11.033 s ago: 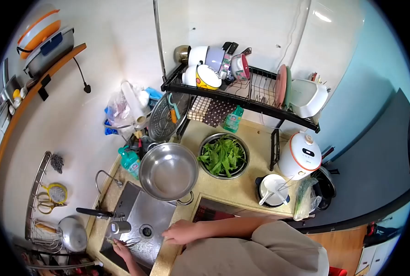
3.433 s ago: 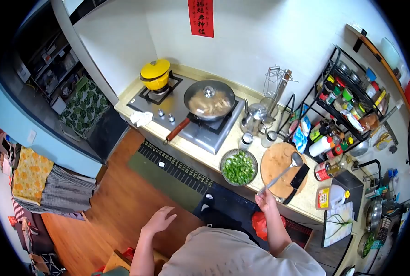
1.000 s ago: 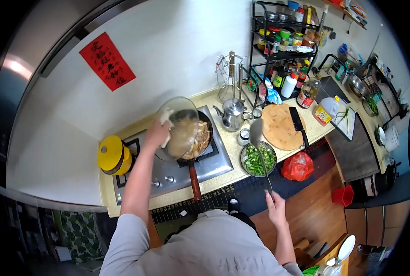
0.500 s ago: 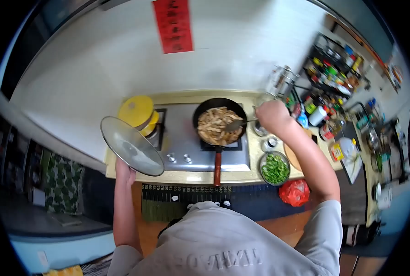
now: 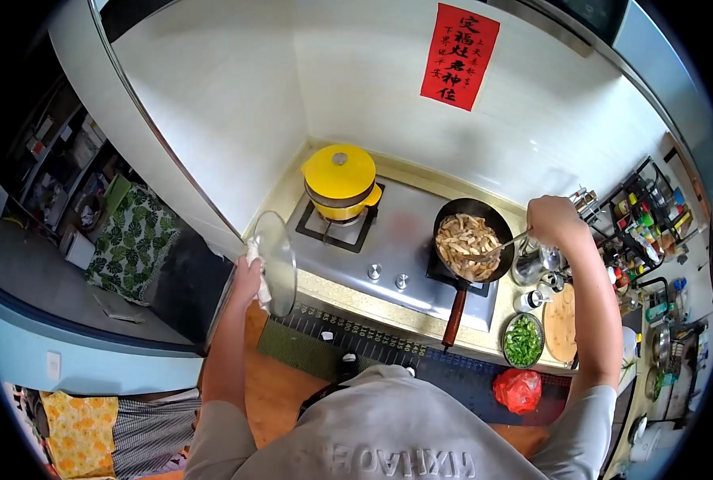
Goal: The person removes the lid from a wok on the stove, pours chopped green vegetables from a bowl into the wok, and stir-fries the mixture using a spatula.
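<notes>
Held out at the left, a round glass lid (image 5: 283, 260) is tipped almost on edge in the grip of my left hand (image 5: 247, 280). A white cloth (image 5: 259, 282) is bunched between that hand and the lid. My right hand (image 5: 558, 222) is closed around the handle of a spatula (image 5: 510, 242). Its blade rests among browned strips of food (image 5: 463, 240) in a black frying pan (image 5: 506, 226). The pan sits on the right burner, its reddish-brown handle (image 5: 455, 316) pointing towards me. I cannot tell what the food strips are.
A lidded yellow pot (image 5: 340, 176) stands on the left burner of the steel stove (image 5: 348, 252). To the pan's right are a bowl of chopped greens (image 5: 523, 340), a small jar (image 5: 527, 302) and a wooden board (image 5: 561, 328). A red plastic bag (image 5: 518, 390) is near the counter's front edge.
The view has swung left. My left hand has turned the lid from a slant to nearly edge-on, away from the stove, and the cloth now shows. The spatula stays in the pan.
</notes>
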### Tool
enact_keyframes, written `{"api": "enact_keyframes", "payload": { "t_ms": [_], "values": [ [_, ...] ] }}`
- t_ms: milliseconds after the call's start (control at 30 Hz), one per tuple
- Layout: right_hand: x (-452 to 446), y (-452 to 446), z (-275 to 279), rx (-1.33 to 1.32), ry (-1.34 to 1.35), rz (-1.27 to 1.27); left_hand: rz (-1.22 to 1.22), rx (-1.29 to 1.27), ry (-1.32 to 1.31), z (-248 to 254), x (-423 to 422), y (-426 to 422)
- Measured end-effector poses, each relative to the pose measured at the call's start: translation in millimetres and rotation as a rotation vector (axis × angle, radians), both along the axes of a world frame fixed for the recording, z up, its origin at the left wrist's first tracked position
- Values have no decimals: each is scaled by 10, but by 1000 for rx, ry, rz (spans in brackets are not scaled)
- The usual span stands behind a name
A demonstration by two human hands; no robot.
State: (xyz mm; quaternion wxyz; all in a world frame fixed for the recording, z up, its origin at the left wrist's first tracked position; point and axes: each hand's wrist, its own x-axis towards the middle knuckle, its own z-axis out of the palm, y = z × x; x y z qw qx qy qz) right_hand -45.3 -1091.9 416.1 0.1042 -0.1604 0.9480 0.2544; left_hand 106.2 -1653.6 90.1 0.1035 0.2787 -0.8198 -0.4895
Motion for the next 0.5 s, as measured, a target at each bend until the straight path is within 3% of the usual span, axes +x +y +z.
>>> {"api": "enact_keyframes", "payload": {
  "t_ms": [167, 267, 500],
  "values": [
    [110, -61, -44, 34, 9, -47, -101, -467, -329, -117, -454, -4],
    [119, 49, -159, 47, 29, -48, -123, -516, -390, -101, -590, 75],
    [191, 82, -68, 52, -20, -157, -203, -553, -407, -624, -929, 114]
  ]
}}
